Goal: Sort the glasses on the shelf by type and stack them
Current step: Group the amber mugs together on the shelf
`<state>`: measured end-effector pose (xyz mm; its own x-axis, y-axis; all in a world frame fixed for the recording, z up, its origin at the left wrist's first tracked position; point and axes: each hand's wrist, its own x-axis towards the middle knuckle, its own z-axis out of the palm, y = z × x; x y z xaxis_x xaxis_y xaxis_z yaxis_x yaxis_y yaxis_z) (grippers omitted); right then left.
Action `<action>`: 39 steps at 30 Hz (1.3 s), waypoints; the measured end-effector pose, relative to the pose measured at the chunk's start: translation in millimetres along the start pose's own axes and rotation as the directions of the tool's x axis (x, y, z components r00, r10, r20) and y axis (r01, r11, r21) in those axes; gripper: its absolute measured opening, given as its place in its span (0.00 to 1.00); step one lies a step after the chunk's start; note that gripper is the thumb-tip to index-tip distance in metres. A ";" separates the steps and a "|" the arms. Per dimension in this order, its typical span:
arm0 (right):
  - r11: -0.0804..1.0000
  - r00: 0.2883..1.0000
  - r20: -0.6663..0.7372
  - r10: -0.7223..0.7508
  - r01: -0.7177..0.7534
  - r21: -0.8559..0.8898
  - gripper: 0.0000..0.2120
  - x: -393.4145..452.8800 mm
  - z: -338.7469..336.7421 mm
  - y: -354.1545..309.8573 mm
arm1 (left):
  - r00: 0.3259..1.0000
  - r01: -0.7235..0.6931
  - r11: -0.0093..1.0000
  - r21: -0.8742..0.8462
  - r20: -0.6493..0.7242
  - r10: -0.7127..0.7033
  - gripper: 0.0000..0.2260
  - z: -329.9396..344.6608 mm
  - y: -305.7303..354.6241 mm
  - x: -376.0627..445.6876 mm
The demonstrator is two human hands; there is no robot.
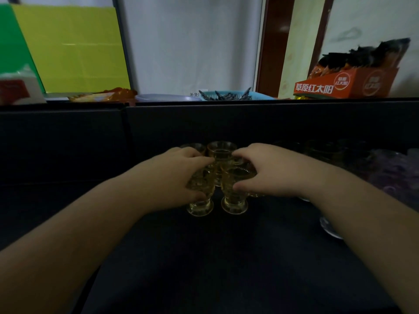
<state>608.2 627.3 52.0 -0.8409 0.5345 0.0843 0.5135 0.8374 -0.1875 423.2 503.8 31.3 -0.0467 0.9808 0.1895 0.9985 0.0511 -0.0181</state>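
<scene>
Head view, centre of the frame: my left hand curls round the near-left amber glass, thumb low by its foot, and my right hand wraps the near-right amber glass. More amber glasses cluster just behind, touching, all on the dark shelf. Purple glasses sit dim at the right edge. These look hard, smooth and breakable, light enough for one hand each. I'd say the waist above the flared foot is the safe hold; rims could chip if they knock together.
</scene>
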 end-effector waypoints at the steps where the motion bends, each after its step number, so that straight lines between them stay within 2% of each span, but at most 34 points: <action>1: 1.000 1.000 -0.006 -0.005 0.005 0.015 0.29 2.3 1.7 -0.2 | 1.000 0.006 1.000 0.002 -0.011 -0.006 0.36 2.0 -0.2 1.3; 3: 0.999 1.000 -0.008 -0.003 0.003 0.033 0.27 8.8 4.5 1.1 | 1.000 0.013 1.000 -0.004 -0.025 -0.013 0.35 3.5 -1.1 2.3; 8: 0.999 1.000 -0.011 0.001 -0.001 0.039 0.32 23.4 9.2 4.7 | 0.998 0.052 0.999 0.009 -0.029 -0.052 0.31 2.3 -2.4 0.9; 17: 0.994 0.998 -0.063 0.022 -0.016 0.107 0.27 15.8 15.8 1.1 | 0.996 0.087 0.994 -0.072 -0.018 -0.088 0.27 3.8 3.0 2.7; 21: 0.996 0.990 -0.132 0.043 -0.031 0.087 0.20 -13.0 18.3 1.0 | 0.995 0.086 0.996 -0.024 -0.041 -0.087 0.32 8.5 2.3 1.4; 25: 0.998 0.975 -0.214 0.055 -0.058 -0.006 0.27 -52.1 15.8 9.1 | 0.989 0.074 0.993 0.087 -0.135 -0.062 0.35 9.7 14.4 -3.9; 28: 0.993 0.962 -0.267 0.056 -0.082 -0.088 0.35 -86.3 8.4 22.0 | 0.980 0.042 0.992 0.115 -0.199 -0.019 0.35 5.1 38.7 -10.0; 31: 0.988 0.942 -0.333 0.044 -0.092 -0.128 0.33 -125.4 -3.1 43.4 | 0.970 -0.022 0.995 0.102 -0.240 0.046 0.34 -2.3 80.3 -11.6; 36: 0.977 0.923 -0.378 0.069 -0.139 -0.161 0.32 -190.4 -25.5 99.2 | 0.968 -0.131 0.991 0.012 -0.213 0.130 0.35 -0.1 165.1 3.5; 39: 0.973 0.935 -0.347 0.073 -0.143 -0.183 0.34 -218.6 -32.4 139.4 | 0.976 -0.130 0.991 -0.043 -0.180 0.120 0.36 9.4 211.8 18.3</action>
<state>869.2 630.9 39.1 -0.6898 0.6003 0.4047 0.6513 0.7587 -0.0153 633.6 534.3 21.8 0.0795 0.9296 0.3598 0.9964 -0.0852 -0.0002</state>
